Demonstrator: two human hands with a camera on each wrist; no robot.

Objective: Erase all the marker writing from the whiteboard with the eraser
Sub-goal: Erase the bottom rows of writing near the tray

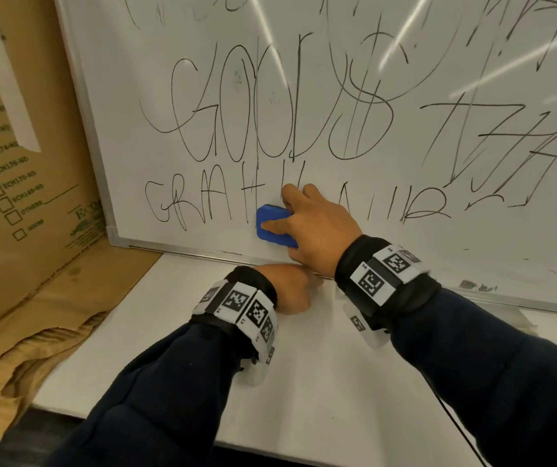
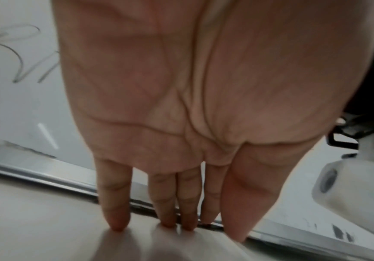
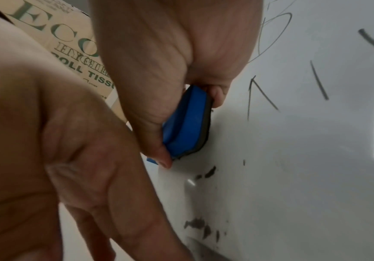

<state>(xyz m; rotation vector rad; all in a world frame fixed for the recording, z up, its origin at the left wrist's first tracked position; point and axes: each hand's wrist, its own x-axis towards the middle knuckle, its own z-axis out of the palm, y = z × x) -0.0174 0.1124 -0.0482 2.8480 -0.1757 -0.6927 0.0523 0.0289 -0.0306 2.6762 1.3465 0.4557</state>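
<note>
Now | right hand (image 1: pixel 317 224) grips eraser (image 1: pixel 275 227) on whiteboard (image 1: pixel 439 197) | writing (image 1: pixel 186 210) lies left | left hand (image 1: pixel 287 288) flat, open, on bench (image 1: pixel 321 382)

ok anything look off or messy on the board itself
Only minor mess: dark smudged marker residue sits low on the whiteboard, just above its bottom frame, right of the right hand holding the blue eraser. Nothing looks damaged or askew.
</note>
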